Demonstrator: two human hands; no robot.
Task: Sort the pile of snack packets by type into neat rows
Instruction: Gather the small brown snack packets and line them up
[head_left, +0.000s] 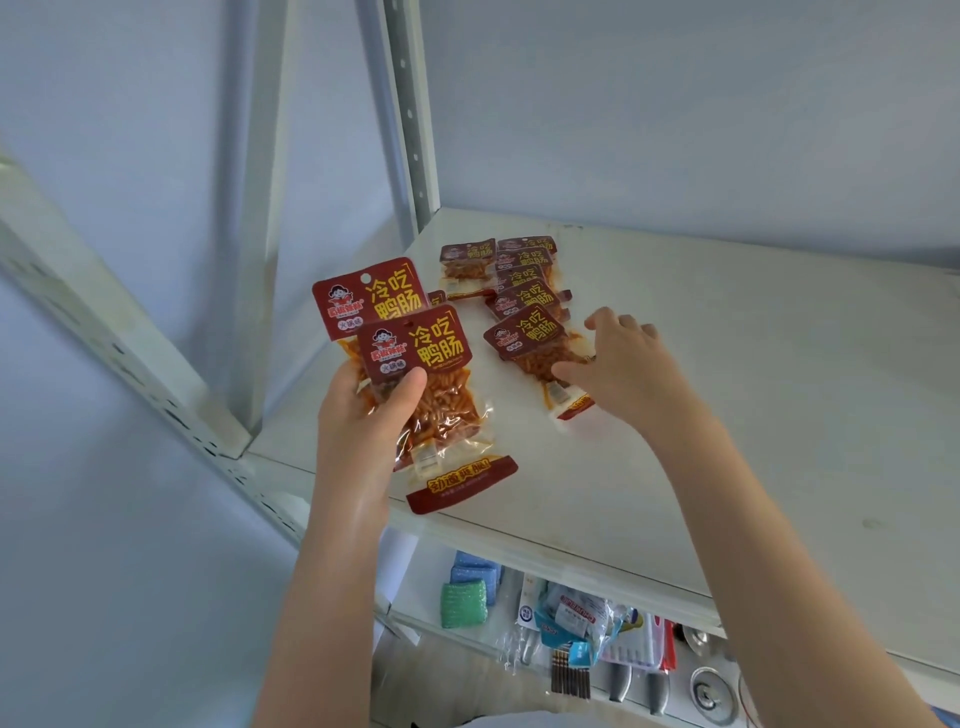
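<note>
My left hand (363, 421) grips two red snack packets (436, 405), fanned one over the other and lifted above the front left of the white shelf (753, 415). Both have dark red headers with yellow characters over clear windows of orange strips. My right hand (618, 364) lies with fingers spread on the lower end of a matching packet (535, 348) flat on the shelf. Behind it several identical packets (524, 280) overlap in a column running toward the back, and one more packet (467, 265) lies to their left.
White perforated uprights (413, 114) stand at the shelf's back left corner, with a slanted brace (130, 353) to the left. Below, a lower shelf holds sponges (465, 603), bagged utensils (576, 634) and metal sink strainers (714, 693). A pale wall is behind.
</note>
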